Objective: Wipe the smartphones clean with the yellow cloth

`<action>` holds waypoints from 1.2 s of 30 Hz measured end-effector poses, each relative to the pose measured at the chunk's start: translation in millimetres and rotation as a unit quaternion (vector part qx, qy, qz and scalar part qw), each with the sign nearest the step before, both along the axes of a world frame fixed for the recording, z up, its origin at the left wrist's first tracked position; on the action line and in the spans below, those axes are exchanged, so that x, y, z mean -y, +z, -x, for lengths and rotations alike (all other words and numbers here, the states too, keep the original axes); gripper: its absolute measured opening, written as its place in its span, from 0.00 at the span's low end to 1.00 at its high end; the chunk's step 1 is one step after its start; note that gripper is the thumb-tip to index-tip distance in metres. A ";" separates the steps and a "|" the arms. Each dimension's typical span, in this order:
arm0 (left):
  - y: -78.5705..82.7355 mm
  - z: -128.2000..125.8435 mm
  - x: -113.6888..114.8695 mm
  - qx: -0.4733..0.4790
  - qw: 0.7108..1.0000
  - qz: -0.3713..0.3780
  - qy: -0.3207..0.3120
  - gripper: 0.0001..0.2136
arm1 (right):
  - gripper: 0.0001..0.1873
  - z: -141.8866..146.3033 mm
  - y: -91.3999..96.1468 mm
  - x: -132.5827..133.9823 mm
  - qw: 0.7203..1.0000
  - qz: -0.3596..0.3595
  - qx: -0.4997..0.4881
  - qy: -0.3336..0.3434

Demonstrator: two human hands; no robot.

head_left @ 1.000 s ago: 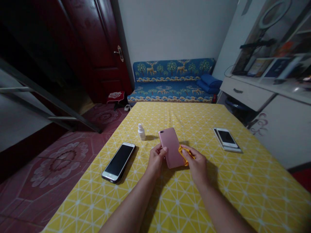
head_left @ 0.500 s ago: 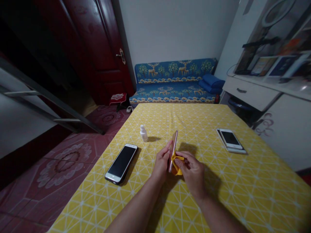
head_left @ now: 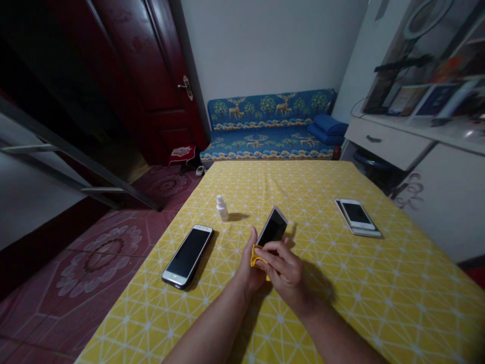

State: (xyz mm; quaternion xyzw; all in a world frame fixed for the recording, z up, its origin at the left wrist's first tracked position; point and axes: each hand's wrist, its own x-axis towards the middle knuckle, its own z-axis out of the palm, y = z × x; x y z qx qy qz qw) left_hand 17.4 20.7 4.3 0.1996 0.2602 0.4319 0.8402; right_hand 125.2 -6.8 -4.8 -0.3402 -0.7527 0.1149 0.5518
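Note:
My left hand [head_left: 248,268] grips a smartphone [head_left: 273,227] low on its body, with the dark screen facing me and tilted up. My right hand [head_left: 282,270] pinches a yellow cloth [head_left: 257,258] against the phone's lower part, hiding that end of the phone. To the left of my hands, a black-screened phone in a white frame [head_left: 187,255] lies face up. A small white dropper bottle [head_left: 222,209] stands beyond it. To the right, a white-framed phone [head_left: 355,214] rests on another flat device [head_left: 359,232].
All of this lies on a yellow patterned tablecloth [head_left: 359,288]. Its left edge drops to a red patterned floor [head_left: 100,258]. Beyond the far edge is a blue deer-print sofa [head_left: 267,136]. A dark red door [head_left: 151,76] stands left and a white drawer unit [head_left: 386,144] right.
The held phone has turned from showing its pink back, then its edge, to showing its screen. The yellow cloth has moved left with my right hand onto the phone's lower part.

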 end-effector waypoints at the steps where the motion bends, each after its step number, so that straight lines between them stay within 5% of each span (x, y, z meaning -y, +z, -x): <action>1: 0.1 -0.6 0.1 0.006 1.000 0.008 -0.016 0.33 | 0.23 -1.6 -0.8 -0.9 1.000 0.000 0.000 -0.007; 10: 1.6 -9.6 3.8 0.063 0.996 0.066 -0.016 0.14 | 0.20 -28.4 1.9 -20.1 0.991 -0.002 -0.030 -0.134; 20: 4.8 -9.3 6.6 0.057 0.987 -0.099 -0.111 0.22 | 0.14 -52.3 4.6 -36.1 0.963 0.006 -0.073 -0.259; 26: -1.7 -6.5 1.3 0.052 0.984 -0.126 -0.113 0.27 | 0.18 -45.4 2.7 -32.7 0.977 0.005 -0.068 -0.202; 36: 0.1 -6.2 1.3 0.078 0.995 -0.059 -0.014 0.13 | 0.25 -30.7 1.7 -20.9 0.997 0.007 -0.047 -0.067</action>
